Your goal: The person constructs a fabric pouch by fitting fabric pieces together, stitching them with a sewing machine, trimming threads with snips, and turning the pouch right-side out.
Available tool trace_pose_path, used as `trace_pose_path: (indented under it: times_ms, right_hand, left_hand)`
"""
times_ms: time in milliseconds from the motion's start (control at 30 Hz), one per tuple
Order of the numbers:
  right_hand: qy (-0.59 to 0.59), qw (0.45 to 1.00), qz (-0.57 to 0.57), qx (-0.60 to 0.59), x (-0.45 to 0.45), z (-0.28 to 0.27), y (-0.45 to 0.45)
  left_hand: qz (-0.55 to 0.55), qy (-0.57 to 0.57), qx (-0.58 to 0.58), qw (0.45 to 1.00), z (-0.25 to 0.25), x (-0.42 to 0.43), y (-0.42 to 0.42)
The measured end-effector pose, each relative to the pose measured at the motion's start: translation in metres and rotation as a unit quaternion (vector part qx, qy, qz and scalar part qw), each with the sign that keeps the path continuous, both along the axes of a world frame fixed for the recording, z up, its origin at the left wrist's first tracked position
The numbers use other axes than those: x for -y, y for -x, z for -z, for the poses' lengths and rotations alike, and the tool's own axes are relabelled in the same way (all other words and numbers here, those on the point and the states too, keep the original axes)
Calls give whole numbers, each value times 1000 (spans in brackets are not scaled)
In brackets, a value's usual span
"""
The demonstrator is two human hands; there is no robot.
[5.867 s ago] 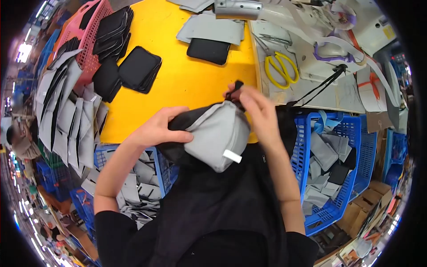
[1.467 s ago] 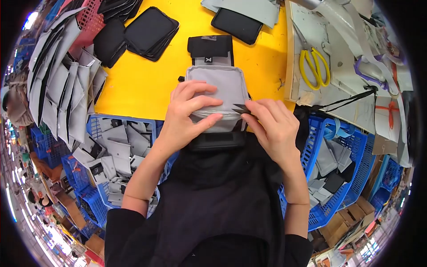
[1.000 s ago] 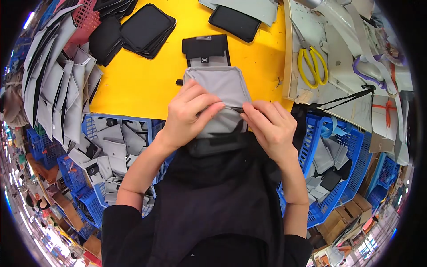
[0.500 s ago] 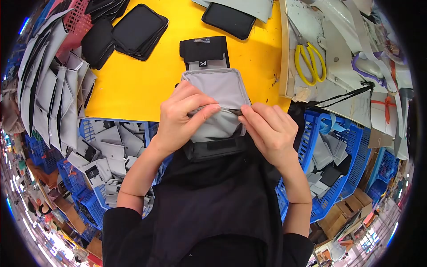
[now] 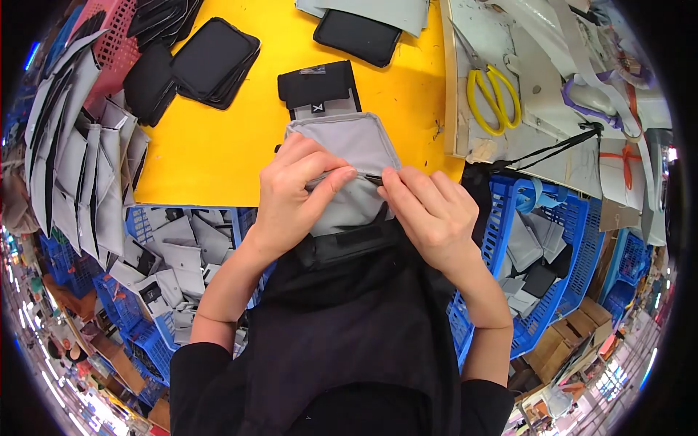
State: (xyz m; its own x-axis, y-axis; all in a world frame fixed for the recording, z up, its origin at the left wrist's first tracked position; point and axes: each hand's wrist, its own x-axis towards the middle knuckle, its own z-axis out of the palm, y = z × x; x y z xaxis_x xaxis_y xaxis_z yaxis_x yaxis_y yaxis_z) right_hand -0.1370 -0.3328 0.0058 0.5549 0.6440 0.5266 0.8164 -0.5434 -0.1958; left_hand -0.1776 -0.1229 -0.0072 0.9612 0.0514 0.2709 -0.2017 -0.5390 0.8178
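Note:
A grey and black fabric pouch (image 5: pixel 349 138) lies unfolded at the table's front edge, its black flap pointing away from me and its near end against my black apron. My left hand (image 5: pixel 299 185) pinches the seam across the pouch's middle from the left. From the right, my right hand (image 5: pixel 429 211) has thumb and forefinger closed on the same seam, where a small dark pointed thing shows between the fingertips, too small to name. The fingertips of both hands are a short gap apart.
Stacked black pads (image 5: pixel 215 62) lie on the yellow table (image 5: pixel 211 160). Grey pieces (image 5: pixel 80 167) hang at the left by a pink basket (image 5: pixel 114 47). Yellow-handled scissors (image 5: pixel 494 102) rest at the right. Blue crates (image 5: pixel 502 218) of fabric pieces flank me below the table.
Earlier, the pouch was bunched up in my hands; now it lies unfolded. My left fingers, spread over it 1.5 s ago, have closed on the seam. The view has shifted slightly.

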Motion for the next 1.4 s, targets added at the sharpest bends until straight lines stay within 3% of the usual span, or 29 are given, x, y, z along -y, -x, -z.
trace_pose_path:
  times_ms: [233,900,1167,1400]
  right_hand:
    - [21,998,-53,-41,2,3,-10]
    - [62,998,19,13,-6,-3,4]
    - [-17,998,-12,-67,-4,14,-1]
    - [-32,998,-5,-57,-5,8,1]
  left_hand:
    - [12,9,-25,1000,0,-2,-2]
    - [28,2,-24,999,-1,-6,-3]
    - [46,4,-31,998,2,-9,0]
    - [69,10,-47,996,-2,-15,-1]
